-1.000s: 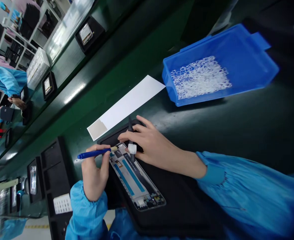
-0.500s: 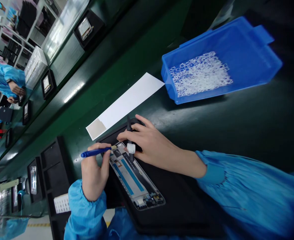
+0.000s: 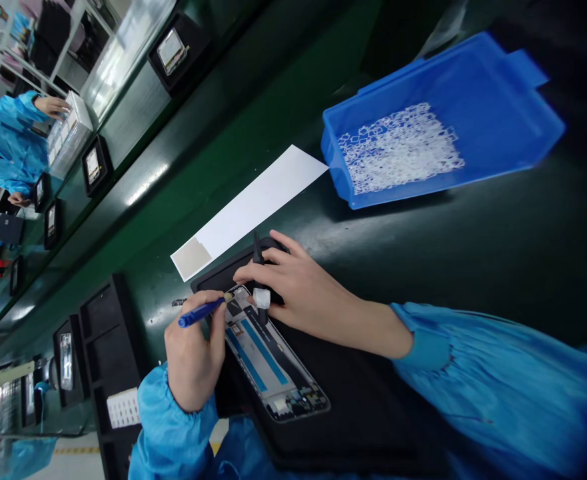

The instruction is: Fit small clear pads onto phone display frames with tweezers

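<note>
My left hand is closed in a pinch on a blue pen-like tool, whose pale tip touches the top end of an opened phone body. The phone body lies face up on a black tray, with two blue strips and small circuit parts at its lower end. My right hand rests over the phone's upper end, fingers closed around a slim black tool with a white block or wrap on it. That hand partly hides the phone's top corner.
Beyond the tray lies a white paper strip with a beige patch. A blue bin holds many small white frames. At left stands a black compartment tray. Co-workers in blue sleeves work across the line, beside several phone trays.
My left hand has shifted slightly right, and the blue tool has tilted with its back end lower. My right hand stays put. A co-worker's hand has reached up to a stack of clear trays.
</note>
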Motion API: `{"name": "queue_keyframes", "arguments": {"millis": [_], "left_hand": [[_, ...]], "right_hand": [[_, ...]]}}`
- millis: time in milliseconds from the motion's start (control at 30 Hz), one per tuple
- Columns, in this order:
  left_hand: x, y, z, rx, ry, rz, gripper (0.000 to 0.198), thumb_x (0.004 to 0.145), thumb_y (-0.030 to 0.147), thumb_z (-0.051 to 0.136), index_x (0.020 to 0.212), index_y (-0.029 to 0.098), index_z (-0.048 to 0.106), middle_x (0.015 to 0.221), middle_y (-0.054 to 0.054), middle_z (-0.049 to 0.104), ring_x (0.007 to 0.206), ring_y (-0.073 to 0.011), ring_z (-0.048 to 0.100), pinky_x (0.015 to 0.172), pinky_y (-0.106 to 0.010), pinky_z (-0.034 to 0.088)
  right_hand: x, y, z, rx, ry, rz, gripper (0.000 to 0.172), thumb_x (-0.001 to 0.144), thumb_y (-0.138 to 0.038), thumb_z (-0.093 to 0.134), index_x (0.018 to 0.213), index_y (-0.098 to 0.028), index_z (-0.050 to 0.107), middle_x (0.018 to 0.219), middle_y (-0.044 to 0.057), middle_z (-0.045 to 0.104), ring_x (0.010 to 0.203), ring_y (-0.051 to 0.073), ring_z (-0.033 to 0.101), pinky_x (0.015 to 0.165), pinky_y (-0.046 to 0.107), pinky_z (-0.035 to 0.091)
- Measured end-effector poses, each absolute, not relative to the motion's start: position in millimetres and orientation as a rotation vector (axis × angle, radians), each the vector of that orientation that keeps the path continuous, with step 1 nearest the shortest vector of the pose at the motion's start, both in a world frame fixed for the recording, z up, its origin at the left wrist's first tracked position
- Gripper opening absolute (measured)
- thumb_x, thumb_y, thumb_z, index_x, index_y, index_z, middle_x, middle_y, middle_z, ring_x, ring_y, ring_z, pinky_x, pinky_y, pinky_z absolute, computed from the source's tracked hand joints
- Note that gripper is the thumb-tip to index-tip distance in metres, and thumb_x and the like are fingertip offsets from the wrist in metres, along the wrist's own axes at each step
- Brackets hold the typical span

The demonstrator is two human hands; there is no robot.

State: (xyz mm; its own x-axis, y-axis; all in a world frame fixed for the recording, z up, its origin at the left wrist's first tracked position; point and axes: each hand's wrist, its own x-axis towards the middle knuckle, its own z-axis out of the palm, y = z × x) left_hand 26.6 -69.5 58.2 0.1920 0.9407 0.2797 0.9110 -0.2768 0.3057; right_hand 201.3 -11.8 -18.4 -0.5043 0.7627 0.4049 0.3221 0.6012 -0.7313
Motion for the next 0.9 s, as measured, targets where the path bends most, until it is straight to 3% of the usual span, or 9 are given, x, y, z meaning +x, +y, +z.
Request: {"name": "queue_keyframes", "arguments": {"millis": [400,633,800,900], "left_hand": [[27.8,-67.8,57.1,2.417,1.822,0.649,0.013,0.092,0.014,0.057,0.102,0.021,0.054,0.091,-0.004,0.071,0.086,-0.0156,0.071,0.077,-0.024,0.055],[26.7,-67.2,56.9,2.47,1.845,0.481,0.009,0.094,0.017,0.054,0.103,0.02,0.055,0.092,-0.003,0.071,0.082,-0.0138,0.071,0.072,-0.02,0.053],[22.5,-61.6,56.4,2.537,1.765,0.494,0.01,0.097,0.025,0.049,0.102,0.02,0.057,0.092,-0.003,0.072,0.082,-0.0142,0.071,0.073,-0.02,0.054],[11.3,-64.3,49.0,2.563,1.747,0.573,0.018,0.097,0.037,0.048,0.101,0.023,0.058,0.091,-0.002,0.073,0.08,-0.0158,0.072,0.069,-0.021,0.055]], "right_hand": [[201.7,-11.9,-17.7,-0.867,-2.103,0.766,0.031,0.081,-0.005,0.052,0.108,-0.02,0.059,0.091,0.002,0.068,0.09,0.022,0.058,0.116,0.058,0.021],[201.8,-10.9,-20.9,-0.852,-2.106,0.759,0.031,0.081,-0.006,0.052,0.108,-0.02,0.059,0.091,0.001,0.067,0.09,0.021,0.058,0.116,0.058,0.021],[202.0,-10.2,-21.1,-0.874,-2.151,0.726,0.034,0.079,-0.008,0.053,0.11,-0.019,0.062,0.094,0.003,0.069,0.094,0.022,0.056,0.117,0.055,0.017],[203.5,-9.7,-15.5,-0.895,-2.244,0.733,0.034,0.08,-0.012,0.058,0.114,-0.019,0.063,0.083,0.002,0.068,0.098,0.022,0.057,0.119,0.052,0.013]]}}
